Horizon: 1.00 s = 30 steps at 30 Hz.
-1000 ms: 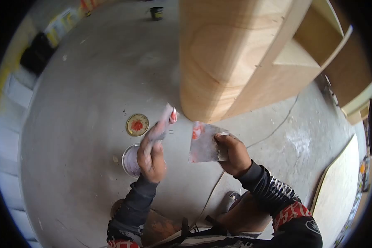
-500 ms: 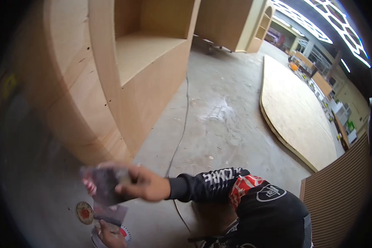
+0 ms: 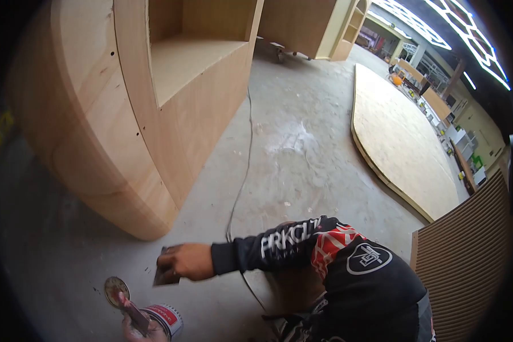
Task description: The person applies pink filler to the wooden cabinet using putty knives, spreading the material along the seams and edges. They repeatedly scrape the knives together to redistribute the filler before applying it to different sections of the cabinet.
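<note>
1. Gripped in the right hand (image 3: pixel 189 261) is a flat, dark plate (image 3: pixel 167 277), its lower part showing below the bent fingers, above the floor and near the foot of the curved wooden unit.
2. The left hand (image 3: pixel 144 332), partly cut off by the lower edge of the view, grasps a flat scraper (image 3: pixel 135 317); pinkish-red paste shows around its upper end.
3. Just beside the left hand is a tin (image 3: pixel 168 320) with a red and white label; its opening is mostly hidden by that hand.
4. A round lid (image 3: pixel 114 286) lies on the grey floor (image 3: pixel 211 214), near the tin, partly overlapped by the paste in the view.
5. Beyond the hands stands the curved wooden unit (image 3: pixel 100 131), with dark spots along its face and an open compartment (image 3: pixel 196 57).
6. A thin cable (image 3: pixel 246 165) runs along the floor beside the unit and passes behind the right sleeve (image 3: pixel 279 248).
7. Farther right, a pale rounded board (image 3: pixel 402 137) lies past a whitish smear (image 3: pixel 295 138); a ribbed panel (image 3: pixel 467 239) is nearer.
</note>
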Tool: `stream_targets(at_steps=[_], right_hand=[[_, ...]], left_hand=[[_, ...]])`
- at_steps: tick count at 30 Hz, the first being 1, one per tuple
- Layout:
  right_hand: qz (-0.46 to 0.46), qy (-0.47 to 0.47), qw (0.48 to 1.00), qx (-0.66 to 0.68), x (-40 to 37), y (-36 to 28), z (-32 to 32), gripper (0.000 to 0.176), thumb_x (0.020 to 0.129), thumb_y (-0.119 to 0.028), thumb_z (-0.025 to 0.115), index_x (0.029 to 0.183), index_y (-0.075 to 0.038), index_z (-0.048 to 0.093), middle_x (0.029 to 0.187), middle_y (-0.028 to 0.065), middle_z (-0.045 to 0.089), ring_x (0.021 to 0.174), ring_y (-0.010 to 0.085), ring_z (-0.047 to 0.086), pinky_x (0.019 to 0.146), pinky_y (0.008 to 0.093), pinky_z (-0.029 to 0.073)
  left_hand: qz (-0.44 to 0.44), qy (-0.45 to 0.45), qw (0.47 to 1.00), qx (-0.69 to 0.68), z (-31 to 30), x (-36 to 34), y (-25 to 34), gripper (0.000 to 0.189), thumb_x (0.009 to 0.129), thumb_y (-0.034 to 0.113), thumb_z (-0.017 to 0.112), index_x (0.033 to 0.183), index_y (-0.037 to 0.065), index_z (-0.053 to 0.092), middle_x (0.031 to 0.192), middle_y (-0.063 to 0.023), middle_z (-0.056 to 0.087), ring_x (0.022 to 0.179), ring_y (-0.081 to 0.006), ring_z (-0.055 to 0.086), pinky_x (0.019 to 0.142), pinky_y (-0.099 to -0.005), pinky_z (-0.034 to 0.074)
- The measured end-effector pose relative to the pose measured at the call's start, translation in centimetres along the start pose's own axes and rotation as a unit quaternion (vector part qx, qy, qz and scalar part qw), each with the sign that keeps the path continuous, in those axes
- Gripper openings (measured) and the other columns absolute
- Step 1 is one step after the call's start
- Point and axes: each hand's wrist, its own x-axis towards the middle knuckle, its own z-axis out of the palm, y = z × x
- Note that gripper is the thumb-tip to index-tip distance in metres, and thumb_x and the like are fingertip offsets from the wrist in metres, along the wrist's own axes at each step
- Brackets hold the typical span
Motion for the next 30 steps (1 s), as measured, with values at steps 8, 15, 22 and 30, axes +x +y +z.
stream_targets(at_steps=[8,15,22,30], right_hand=[[-0.123,0.018,0.984,-0.130,3.2,-2.2,-2.2,0.048,0.078,-0.012,0.063,0.126,-0.013,0.059,0.133,0.0102,0.055,0.121,0.0326,0.054,0.103,0.0437,0.044],[-0.091,-0.070,0.976,-0.182,3.9,-2.9,-1.1,0.044,0.078,-0.008,0.063,0.122,-0.009,0.063,0.125,0.0116,0.061,0.115,0.0323,0.059,0.099,0.0439,0.047],[-0.082,0.017,0.995,-0.062,4.2,-3.0,0.9,0.060,0.072,0.008,0.066,0.130,-0.006,0.057,0.132,0.0164,0.055,0.124,0.0397,0.051,0.103,0.0445,0.045],[0.252,0.000,0.951,0.181,1.8,0.0,0.8,0.047,0.082,0.011,0.046,0.126,-0.001,0.057,0.117,0.0136,0.065,0.107,0.0270,0.064,0.092,0.0331,0.050]], left_hand=[[-0.240,-0.008,0.940,-0.241,4.6,1.8,5.2,0.041,0.091,0.014,0.053,0.128,-0.003,0.053,0.122,-0.0119,0.060,0.113,-0.0223,0.058,0.100,-0.0371,0.043],[-0.259,0.012,0.935,-0.241,4.0,1.8,4.4,0.030,0.094,0.013,0.053,0.119,-0.002,0.057,0.109,-0.0068,0.063,0.102,-0.0157,0.060,0.092,-0.0292,0.045],[-0.325,-0.045,0.842,-0.429,4.8,2.4,6.7,0.035,0.096,0.018,0.050,0.126,0.001,0.055,0.116,-0.0111,0.065,0.103,-0.0235,0.065,0.095,-0.0388,0.050],[-0.174,0.104,0.907,-0.369,1.8,2.3,5.2,0.032,0.097,0.018,0.054,0.124,0.002,0.055,0.119,-0.0098,0.061,0.111,-0.0216,0.059,0.100,-0.0383,0.047]])
